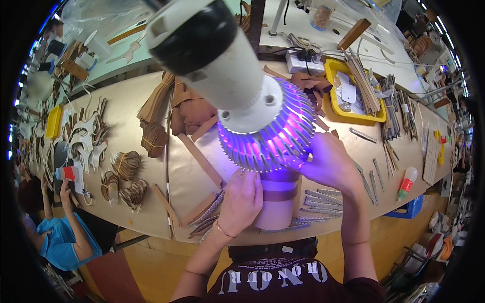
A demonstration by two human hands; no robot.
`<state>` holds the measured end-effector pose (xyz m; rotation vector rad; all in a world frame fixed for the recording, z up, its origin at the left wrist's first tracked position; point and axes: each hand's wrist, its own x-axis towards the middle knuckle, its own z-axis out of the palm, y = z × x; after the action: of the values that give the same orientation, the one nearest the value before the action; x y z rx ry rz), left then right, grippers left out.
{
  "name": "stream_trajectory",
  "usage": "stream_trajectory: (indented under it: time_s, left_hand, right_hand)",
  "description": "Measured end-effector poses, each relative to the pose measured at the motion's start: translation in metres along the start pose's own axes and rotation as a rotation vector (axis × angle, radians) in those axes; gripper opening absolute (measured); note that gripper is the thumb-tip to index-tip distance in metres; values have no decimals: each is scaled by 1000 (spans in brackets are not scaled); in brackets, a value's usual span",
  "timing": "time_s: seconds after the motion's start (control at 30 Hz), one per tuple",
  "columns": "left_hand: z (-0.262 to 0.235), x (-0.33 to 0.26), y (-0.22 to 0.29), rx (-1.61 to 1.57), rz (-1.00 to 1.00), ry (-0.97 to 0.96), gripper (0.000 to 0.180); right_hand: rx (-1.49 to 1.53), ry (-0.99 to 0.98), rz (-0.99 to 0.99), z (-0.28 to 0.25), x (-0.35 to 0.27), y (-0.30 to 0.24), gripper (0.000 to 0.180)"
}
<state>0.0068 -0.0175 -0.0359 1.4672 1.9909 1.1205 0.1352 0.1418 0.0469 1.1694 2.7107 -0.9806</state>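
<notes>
A finned lamp (273, 134) glowing purple hangs in front of my work and hides part of it. Below it, a pale rounded form (273, 217) rests at the table's near edge, with a brown leather strap (280, 195) across it. My left hand (242, 199) is at the form's left side, its fingers curled and pinched together; whatever lies between them is hidden. On the other side, my right hand (331, 164) reaches in beside the strap under the lamp's rim. Most of its fingers are out of sight behind the lamp. Braided grey strips (323, 202) lie close by on the right.
Brown leather pieces (194, 113) are piled behind my left hand, near coiled bundles (126, 166). A yellow tray (353, 117) holds parts and strips. A glue bottle (406, 182) stands at right. At far left, a person in blue (65, 242) holds another bottle (65, 173).
</notes>
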Motion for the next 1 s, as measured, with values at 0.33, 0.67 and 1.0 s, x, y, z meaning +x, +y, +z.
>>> stream_trajectory:
  time_s: [0.33, 0.67, 1.0]
  left_hand:
    - [-7, 3, 11, 97, 78, -121, 40]
    - [-7, 7, 13, 182, 130, -135, 49]
    - [-6, 10, 23, 224, 81, -122, 27]
  right_hand:
    - [156, -80, 131, -11, -6, 26, 47]
    - [284, -88, 115, 0, -8, 50, 47]
    - [608, -98, 49, 26, -17, 90, 44]
